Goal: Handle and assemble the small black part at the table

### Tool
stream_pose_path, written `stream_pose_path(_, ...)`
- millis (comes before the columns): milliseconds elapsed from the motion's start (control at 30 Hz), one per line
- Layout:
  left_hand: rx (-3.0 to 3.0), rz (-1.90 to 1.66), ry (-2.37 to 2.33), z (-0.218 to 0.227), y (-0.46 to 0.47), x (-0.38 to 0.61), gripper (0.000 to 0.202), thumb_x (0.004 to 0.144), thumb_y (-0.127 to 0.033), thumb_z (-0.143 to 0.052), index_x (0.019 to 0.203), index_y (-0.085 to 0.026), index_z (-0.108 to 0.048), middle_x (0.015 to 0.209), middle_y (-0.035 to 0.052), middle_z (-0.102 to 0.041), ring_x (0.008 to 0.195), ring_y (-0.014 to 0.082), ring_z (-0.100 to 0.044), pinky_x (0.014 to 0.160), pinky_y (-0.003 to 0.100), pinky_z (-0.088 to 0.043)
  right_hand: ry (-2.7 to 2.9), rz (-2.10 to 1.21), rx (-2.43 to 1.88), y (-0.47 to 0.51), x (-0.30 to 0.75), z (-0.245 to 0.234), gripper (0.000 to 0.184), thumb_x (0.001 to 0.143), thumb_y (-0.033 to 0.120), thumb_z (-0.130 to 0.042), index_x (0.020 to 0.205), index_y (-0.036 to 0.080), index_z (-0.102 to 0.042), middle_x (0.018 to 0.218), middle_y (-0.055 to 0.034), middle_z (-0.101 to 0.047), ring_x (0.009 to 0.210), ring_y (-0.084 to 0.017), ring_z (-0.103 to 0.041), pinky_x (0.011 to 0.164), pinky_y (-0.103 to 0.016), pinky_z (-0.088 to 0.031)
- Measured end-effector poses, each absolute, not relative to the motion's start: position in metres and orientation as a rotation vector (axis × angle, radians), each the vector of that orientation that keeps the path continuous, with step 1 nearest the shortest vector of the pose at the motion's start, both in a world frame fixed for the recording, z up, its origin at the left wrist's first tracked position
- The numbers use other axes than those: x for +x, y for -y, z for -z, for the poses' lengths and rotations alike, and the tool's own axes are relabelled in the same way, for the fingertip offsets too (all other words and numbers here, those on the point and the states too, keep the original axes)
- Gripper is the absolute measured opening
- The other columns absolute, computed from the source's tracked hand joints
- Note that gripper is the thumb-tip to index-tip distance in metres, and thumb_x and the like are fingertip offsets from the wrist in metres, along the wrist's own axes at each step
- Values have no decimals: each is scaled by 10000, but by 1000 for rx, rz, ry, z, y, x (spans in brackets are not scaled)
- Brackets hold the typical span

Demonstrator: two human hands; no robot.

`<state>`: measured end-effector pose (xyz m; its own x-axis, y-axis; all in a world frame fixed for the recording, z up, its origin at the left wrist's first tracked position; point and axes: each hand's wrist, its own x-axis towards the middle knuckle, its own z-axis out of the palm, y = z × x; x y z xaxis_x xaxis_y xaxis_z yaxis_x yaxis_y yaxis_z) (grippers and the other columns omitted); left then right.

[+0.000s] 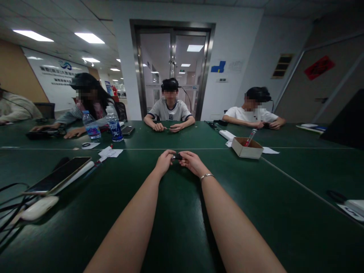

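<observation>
Both my forearms stretch out over the dark green table [182, 227]. My left hand [164, 161] and my right hand [192, 161] meet in the middle, fingers curled, pinching a small dark object [178, 156] between them. What the object is I cannot make out. A thin bracelet [206, 176] circles my right wrist. The hands hover just above or rest on the tabletop.
A phone [58, 179] on a white device lies at the left with cables. Two water bottles [114, 128] and paper slips [110, 152] stand farther back. An open cardboard box [247, 148] sits at the right. Three people sit across the table, another at far left.
</observation>
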<state>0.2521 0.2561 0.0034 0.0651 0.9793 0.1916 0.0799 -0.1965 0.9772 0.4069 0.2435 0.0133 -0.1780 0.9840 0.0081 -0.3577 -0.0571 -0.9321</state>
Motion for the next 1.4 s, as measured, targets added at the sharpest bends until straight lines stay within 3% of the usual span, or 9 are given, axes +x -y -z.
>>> stream_pose_path(133,1454,-1265,-1084,-4,-255,252,280,847,-319,-411,900,-146,-625,517,-24,-480,430,88,-419,435,186,-308,1051,-1506,-864,-244,407,-12,74,804,149,-698,837,116,-640,651,-52,-645,509,-107,-594,461,-167,-484)
stream_pose_path(233,1438,-1290,-1101,-3,-256,251,238,806,-261,-474,972,-161,-612,618,-18,-533,453,77,-432,440,180,-316,1043,-1505,-865,-245,408,-11,85,803,155,-703,838,117,-635,666,-60,-655,514,-112,-602,467,-171,-492)
stream_pose_path(467,1463,-1282,-1126,0,-259,251,245,798,-243,-456,964,-166,-618,624,-20,-514,473,77,-428,456,179,-321,1038,-1508,-859,-244,409,-12,90,784,126,-709,839,126,-638,669,-47,-659,525,-108,-611,497,-175,-516)
stream_pose_path(633,1476,-1255,-1106,1,-260,251,255,827,-297,-416,909,-156,-612,540,-31,-462,442,85,-405,438,184,-296,1038,-1506,-856,-244,409,-13,83,778,109,-708,834,128,-649,680,-48,-659,523,-110,-613,502,-183,-526)
stream_pose_path(733,1483,-1286,-1114,2,-259,251,249,791,-250,-465,995,-169,-584,611,-29,-517,454,75,-435,449,179,-322,1030,-1499,-858,-244,409,-13,84,777,92,-698,841,129,-658,698,-46,-663,538,-110,-620,513,-183,-531)
stream_pose_path(833,1483,-1281,-1115,0,-257,251,276,814,-285,-467,1049,-165,-550,529,-50,-478,413,84,-416,427,182,-310,1036,-1504,-846,-244,408,-13,121,748,84,-721,848,132,-672,740,-48,-674,553,-104,-623,520,-175,-529)
stream_pose_path(1033,1470,-1289,-1140,-1,-256,251,262,805,-249,-471,1043,-175,-552,614,-36,-529,439,74,-457,433,175,-317,1035,-1516,-837,-244,409,-13,139,742,48,-688,857,126,-683,715,-42,-673,569,-105,-625,540,-175,-530)
stream_pose_path(1167,1507,-1278,-1130,2,-257,250,271,856,-331,-427,993,-160,-586,537,-40,-463,431,84,-424,427,178,-309,1034,-1521,-850,-244,409,-13,143,744,42,-681,859,127,-686,680,-37,-660,571,-106,-624,544,-171,-528)
stream_pose_path(1400,1506,-1271,-1150,2,-258,250,238,843,-288,-454,990,-163,-593,598,-22,-511,472,85,-453,454,177,-341,1020,-1511,-866,-243,408,-15,153,755,16,-643,847,129,-687,663,-35,-655,563,-104,-621,545,-169,-534)
